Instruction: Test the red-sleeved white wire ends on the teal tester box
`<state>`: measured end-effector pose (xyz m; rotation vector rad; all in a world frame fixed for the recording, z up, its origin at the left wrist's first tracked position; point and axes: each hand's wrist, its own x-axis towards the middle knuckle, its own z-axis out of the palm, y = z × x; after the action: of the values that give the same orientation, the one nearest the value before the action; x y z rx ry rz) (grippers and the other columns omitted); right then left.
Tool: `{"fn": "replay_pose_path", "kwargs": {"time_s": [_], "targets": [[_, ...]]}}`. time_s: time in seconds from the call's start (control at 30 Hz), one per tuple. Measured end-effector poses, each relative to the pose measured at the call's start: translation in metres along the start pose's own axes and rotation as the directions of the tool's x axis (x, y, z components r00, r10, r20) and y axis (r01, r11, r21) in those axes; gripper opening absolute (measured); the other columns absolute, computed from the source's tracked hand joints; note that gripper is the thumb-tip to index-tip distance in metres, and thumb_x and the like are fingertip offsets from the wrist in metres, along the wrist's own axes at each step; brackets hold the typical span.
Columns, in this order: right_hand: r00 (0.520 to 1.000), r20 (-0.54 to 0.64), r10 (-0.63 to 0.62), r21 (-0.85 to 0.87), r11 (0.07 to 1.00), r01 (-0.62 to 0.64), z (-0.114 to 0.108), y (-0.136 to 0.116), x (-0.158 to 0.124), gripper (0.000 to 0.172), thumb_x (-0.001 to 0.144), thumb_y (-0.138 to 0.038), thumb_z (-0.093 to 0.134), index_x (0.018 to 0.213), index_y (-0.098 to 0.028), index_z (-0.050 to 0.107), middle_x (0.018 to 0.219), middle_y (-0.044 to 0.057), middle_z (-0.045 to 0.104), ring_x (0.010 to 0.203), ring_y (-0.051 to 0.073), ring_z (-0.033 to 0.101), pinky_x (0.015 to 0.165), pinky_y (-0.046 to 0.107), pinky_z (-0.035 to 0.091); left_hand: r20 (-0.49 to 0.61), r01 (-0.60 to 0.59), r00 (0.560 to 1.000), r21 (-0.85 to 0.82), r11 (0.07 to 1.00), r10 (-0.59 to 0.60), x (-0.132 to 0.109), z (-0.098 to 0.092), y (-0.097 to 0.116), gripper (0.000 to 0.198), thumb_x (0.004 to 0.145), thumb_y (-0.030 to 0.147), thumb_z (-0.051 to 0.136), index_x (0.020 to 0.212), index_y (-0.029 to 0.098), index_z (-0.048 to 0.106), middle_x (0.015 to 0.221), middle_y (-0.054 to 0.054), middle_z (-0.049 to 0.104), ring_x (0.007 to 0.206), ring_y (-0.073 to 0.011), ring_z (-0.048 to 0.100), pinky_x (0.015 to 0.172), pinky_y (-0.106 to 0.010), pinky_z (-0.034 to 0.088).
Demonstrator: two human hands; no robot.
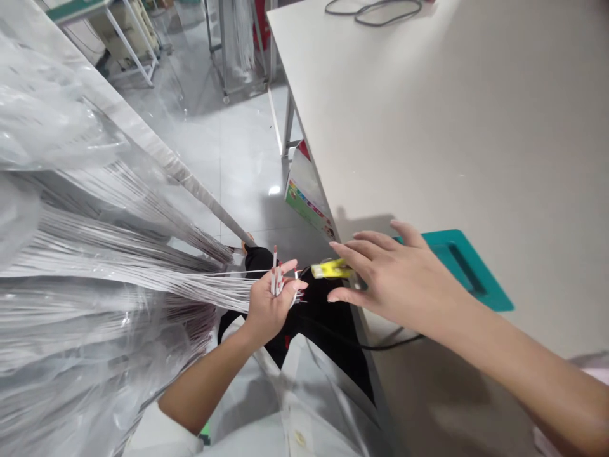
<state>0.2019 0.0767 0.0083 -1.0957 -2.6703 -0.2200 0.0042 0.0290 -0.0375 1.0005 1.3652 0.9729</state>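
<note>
Left fingers (287,266) curl around white wires (204,285); right fingers (353,256) spread beside yellow tool (328,270).

White wires (228,289): thin, long, bundled; run in from left side, ends gathered in left hand (267,308).
Wire tips (275,249): reddish, jutting from the grip.
Yellow tool (330,269): pale-nosed, beside right hand (387,273); contact unclear.

The wires (223,287) are red-tipped white, the tool (332,270) yellow.

Looped dark cable (378,25) on the pale table (451,133), wheeled rack (223,57) beyond.
</note>
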Motion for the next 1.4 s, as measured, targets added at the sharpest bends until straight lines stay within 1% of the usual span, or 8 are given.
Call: {"fn": "replay_pose_path", "kwargs": {"time_s": [0.2,0.33,0.53,0.83,0.93,1.13,1.23,1.4], "targets": [[0.949,-0.262,0.173,0.425,0.904,-0.048,-0.001,-0.039,-0.009,0.021,0.082,-0.015,0.057,0.103,-0.014,0.063,0.095,0.011,0.069,0.083,0.018,0.065,0.074,0.028,0.053,0.042,-0.017,0.999,-0.079,0.997,0.021,-0.009,-0.006,0.007,0.044,0.081,0.029,0.057,0.121,0.012,0.054,0.08,-0.007,0.072,0.05,-0.0066,0.046,0.052,-0.021,0.038],[0.912,-0.073,0.404,0.769,0.605,-0.207,0.009,-0.064,-0.008,0.021,0.085,-0.018,0.053,0.104,-0.018,0.063,0.09,0.008,0.067,0.082,0.017,0.064,0.069,0.027,0.055,0.121,-0.01,0.992,-0.165,0.986,0.03,-0.016,-0.008,0.018,0.053,0.081,0.035,0.058,0.127,0.01,0.05,0.071,-0.004,0.066,0.045,-0.0043,0.037,0.047,-0.02,0.032],[0.839,0.303,0.452,0.952,-0.099,-0.29,0.024,-0.075,-0.004,0.013,0.084,-0.028,0.058,0.087,-0.021,0.068,0.062,-0.001,0.055,0.041,0.006,0.046,0.034,0.019,0.039,0.314,0.115,0.949,-0.245,0.963,-0.033,-0.019,-0.012,0.025,0.07,0.074,0.041,0.065,0.132,0.008,0.045,0.064,-0.002,0.061,0.043,-0.0035,0.033,0.043,-0.019,0.025],[0.77,0.475,0.426,0.837,-0.489,-0.245,0.033,-0.086,-0.009,0.01,0.077,-0.029,0.066,0.073,-0.021,0.071,0.049,-0.005,0.047,0.04,0.007,0.046,0.041,0.022,0.037,0.486,0.157,0.873,-0.199,0.967,-0.042,-0.015,-0.023,0.017,0.06,0.074,0.033,0.066,0.128,0.01,0.051,0.06,-0.002,0.062,0.047,-0.0069,0.044,0.05,-0.021,0.034],[0.786,0.463,0.409,0.878,-0.333,-0.344,0.028,-0.082,-0.01,0.011,0.078,-0.03,0.063,0.079,-0.021,0.071,0.055,-0.002,0.053,0.04,0.007,0.044,0.039,0.022,0.038,0.496,0.137,0.868,-0.173,0.975,-0.034,-0.014,-0.027,0.012,0.058,0.073,0.034,0.067,0.123,0.01,0.056,0.06,-0.003,0.063,0.05,-0.0088,0.048,0.051,-0.021,0.036],[0.796,-0.027,0.605,0.875,0.399,-0.273,0.025,-0.069,-0.015,0.024,0.077,-0.019,0.064,0.101,-0.023,0.067,0.086,0.006,0.062,0.075,0.016,0.058,0.063,0.03,0.05,0.262,0.18,0.949,0.004,0.984,-0.175,-0.007,-0.024,-0.011,0.052,0.077,0.041,0.059,0.117,0.008,0.059,0.068,-0.004,0.064,0.041,-0.0056,0.04,0.044,-0.021,0.033],[0.858,-0.06,0.51,0.821,0.514,-0.248,0.028,-0.071,-0.013,0.021,0.079,-0.014,0.06,0.098,-0.022,0.066,0.083,0.005,0.064,0.074,0.015,0.06,0.065,0.029,0.051,0.142,0.167,0.975,0.049,0.985,-0.172,-0.003,-0.017,-0.014,0.049,0.076,0.039,0.059,0.115,0.008,0.061,0.065,-0.002,0.061,0.045,-0.0078,0.044,0.047,-0.022,0.038],[0.91,-0.002,0.415,0.8,0.546,-0.247,0.032,-0.077,-0.004,0.015,0.08,-0.017,0.06,0.091,-0.022,0.068,0.083,0.004,0.068,0.072,0.015,0.063,0.066,0.028,0.053,0.269,-0.007,0.963,0.026,1.0,0.0,-0.005,-0.01,-0.009,0.033,0.077,0.035,0.059,0.099,0.012,0.066,0.078,-0.003,0.064,0.068,-0.0135,0.054,0.066,-0.023,0.043]]}}
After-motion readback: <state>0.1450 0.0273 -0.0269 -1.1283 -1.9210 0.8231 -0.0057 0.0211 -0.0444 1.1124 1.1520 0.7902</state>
